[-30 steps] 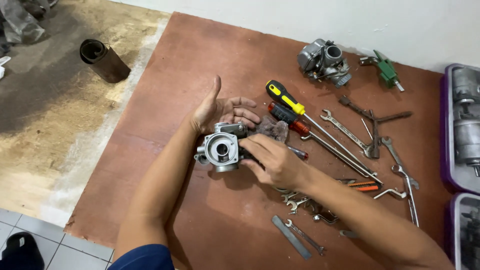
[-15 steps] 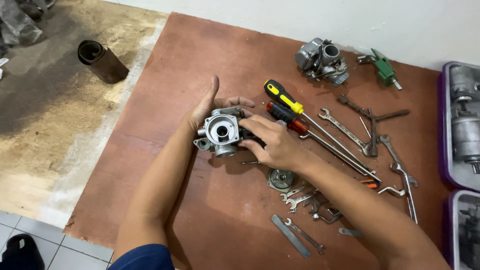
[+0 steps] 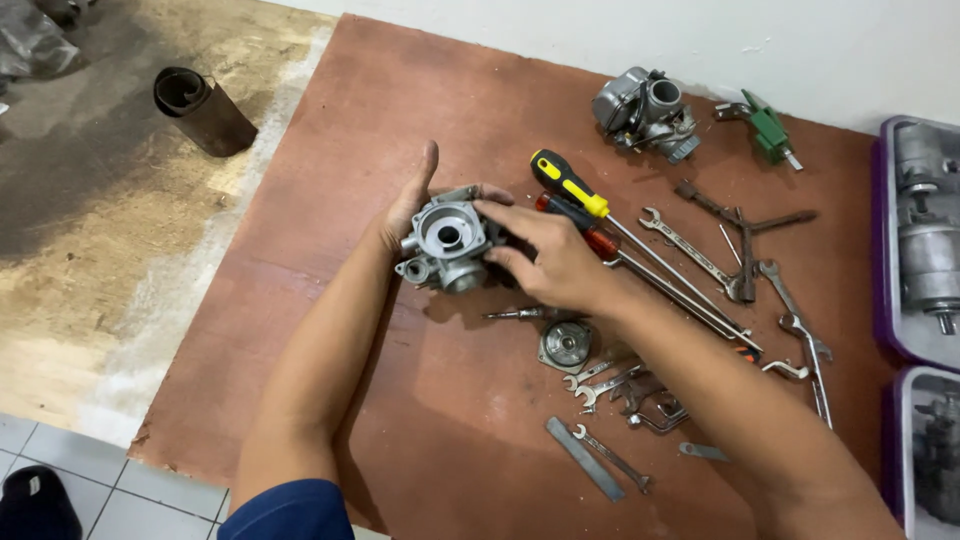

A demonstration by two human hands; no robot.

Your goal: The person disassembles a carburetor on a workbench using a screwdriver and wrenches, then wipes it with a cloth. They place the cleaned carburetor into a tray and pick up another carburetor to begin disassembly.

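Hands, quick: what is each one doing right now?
Left hand: cupped around the grey metal engine part, holding it above the board.
Right hand: fingers on the same part, gripping it from the other side.

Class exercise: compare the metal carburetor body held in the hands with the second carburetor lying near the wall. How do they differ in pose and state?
The held carburetor body is lifted off the board, cradled by the left hand and touched by the right hand; the second carburetor lies untouched on the board. The held one shows an open round bore facing the camera; the far one lies tilted and looks more fully assembled. Both are grey cast metal.
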